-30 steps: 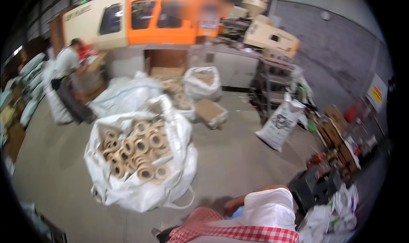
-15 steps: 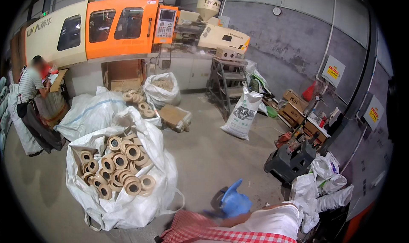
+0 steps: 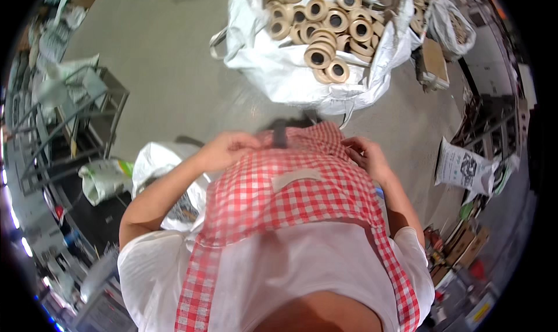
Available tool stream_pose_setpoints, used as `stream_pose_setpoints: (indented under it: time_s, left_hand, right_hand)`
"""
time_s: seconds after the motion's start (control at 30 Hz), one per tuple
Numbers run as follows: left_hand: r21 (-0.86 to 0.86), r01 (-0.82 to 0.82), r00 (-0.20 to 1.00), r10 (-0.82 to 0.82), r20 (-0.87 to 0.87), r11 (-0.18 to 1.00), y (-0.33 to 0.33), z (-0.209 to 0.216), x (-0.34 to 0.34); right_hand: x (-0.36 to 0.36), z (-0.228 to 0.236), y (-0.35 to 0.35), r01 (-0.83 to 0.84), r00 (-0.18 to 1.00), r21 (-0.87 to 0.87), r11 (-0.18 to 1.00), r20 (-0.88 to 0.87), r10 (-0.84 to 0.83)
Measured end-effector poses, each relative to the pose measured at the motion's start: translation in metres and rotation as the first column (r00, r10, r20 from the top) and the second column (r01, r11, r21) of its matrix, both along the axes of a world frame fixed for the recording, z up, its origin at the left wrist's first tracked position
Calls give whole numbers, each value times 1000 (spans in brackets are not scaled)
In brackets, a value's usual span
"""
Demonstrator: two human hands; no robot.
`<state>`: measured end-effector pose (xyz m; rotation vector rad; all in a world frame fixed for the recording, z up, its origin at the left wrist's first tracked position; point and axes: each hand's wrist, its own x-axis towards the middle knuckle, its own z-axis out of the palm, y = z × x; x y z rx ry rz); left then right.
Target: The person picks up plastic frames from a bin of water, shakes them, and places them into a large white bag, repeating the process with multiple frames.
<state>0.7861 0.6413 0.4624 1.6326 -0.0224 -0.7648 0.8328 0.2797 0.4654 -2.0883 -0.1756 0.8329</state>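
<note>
A red-and-white checked apron covers my front over a white shirt. At its left edge my left hand has its fingers bent in, closed on the cloth. My right hand is at the opposite edge, fingers curled against the apron; its fingertips are partly hidden. Ahead of me stands a large white woven bag, rolled open at the top. It is heaped with beige ring-shaped pieces that have dark centres. Neither hand touches the bag.
At left stand a metal-framed rack and a white sack, partly behind my left arm. A smaller open bag and a cardboard box sit at far right. A printed white sack stands nearer, with cartons below it.
My view has swung down and turned, so the ring-filled bag now lies ahead rather than at left. Both hands now show at the apron; the orange machine is mostly out of view.
</note>
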Motion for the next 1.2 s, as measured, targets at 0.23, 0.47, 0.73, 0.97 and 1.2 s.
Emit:
stream_pose_setpoints:
  time_s: [0.23,0.47,0.73,0.97,1.2]
  left_hand:
    - [60,-112,992,115,-48,992,-6,-15,-25]
    - [0,14,1000,-14,-1,1000,-28,-20,-16]
    - [327,43,984,-97,150,944,-37,-37,3]
    - [97,91,952,-115,283,991,-33,-47,3]
    - [138,174,878,-217,426,975,-44,-32,17]
  right_hand:
    - [30,-19,50,-283,950,238,929,-64,305]
    - [62,29,127,-625,730,160,764,-227,644]
    - [79,29,152,-903,429,50,427,46,902]
    - [85,3,146,-924,366,130,360,26,930]
    - [88,29,144,-919,355,130,372,-140,924]
